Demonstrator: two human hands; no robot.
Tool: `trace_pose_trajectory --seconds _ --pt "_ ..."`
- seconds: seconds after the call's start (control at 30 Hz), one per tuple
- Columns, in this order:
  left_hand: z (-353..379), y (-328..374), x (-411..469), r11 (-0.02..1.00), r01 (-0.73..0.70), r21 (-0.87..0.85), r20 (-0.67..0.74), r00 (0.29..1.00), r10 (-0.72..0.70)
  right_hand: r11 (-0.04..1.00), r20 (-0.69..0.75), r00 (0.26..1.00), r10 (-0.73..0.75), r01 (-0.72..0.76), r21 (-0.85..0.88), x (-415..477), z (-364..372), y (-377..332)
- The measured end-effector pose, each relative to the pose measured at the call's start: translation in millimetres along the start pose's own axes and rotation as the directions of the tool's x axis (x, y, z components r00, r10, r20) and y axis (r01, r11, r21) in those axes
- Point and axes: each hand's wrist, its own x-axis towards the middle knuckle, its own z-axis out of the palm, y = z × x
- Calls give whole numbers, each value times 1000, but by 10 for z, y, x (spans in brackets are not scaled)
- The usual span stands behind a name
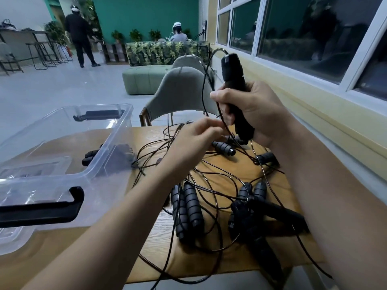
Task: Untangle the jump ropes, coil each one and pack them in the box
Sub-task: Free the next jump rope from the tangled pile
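The right hand (251, 109) grips a black handle (234, 80) upright, raised above the table (146, 237). The left hand (188, 147) curls its fingers by the handle's thin cord (206, 80); whether they pinch it, I cannot tell. The tangled jump ropes (209, 185) cover the table's right half, with loops hanging over the near edge. The clear box (127, 114) stands open on the left, just beside the tangle. A chair (180, 88) stands at the far edge.
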Motion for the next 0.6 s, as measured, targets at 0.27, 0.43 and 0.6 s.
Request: trace_pose_trajectory --seconds 0.27,0.43,0.6 --pt "127 -129 -14 977 -130 167 45 991 124 997 35 999 5 -8 72 14 -5 18" --pt "-141 20 29 981 -173 83 -51 983 178 991 27 993 115 -113 -78 13 -164 168" --pt "-441 92 76 991 -135 -13 -158 979 131 937 66 962 263 -239 -254 -47 -217 383"
